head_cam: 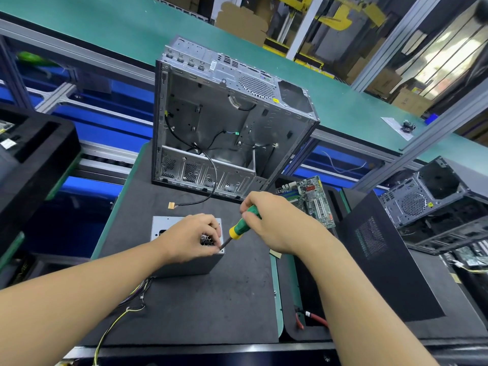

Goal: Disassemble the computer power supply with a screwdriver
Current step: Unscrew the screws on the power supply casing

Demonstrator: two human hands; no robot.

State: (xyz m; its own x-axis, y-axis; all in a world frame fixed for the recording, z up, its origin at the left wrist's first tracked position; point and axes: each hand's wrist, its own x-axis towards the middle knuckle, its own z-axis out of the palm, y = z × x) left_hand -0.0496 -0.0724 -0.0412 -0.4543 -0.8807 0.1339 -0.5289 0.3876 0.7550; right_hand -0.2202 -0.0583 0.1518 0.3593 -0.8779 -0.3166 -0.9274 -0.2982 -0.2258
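The power supply (188, 268) stands left of the worktop's (211, 299) middle, the left hand (190, 237) curled over its top, while the right hand (274, 223) grips the screwdriver (239, 227), slanting down-left onto its near right corner.

A bare computer case (232, 122) is standing open toward me at the far end of the black mat (184, 299), with a thin black cable (214, 175) trailing out of it onto the mat. A motherboard (309, 199) is lying just right of that case, a black side panel (390, 273) is lying nearer on my right with a second case (422, 199) sitting beyond it, and a red-handled tool (317, 318) is resting low on the right. A green conveyor belt (105, 30) is running behind everything, with cardboard boxes (243, 22) sitting past it.
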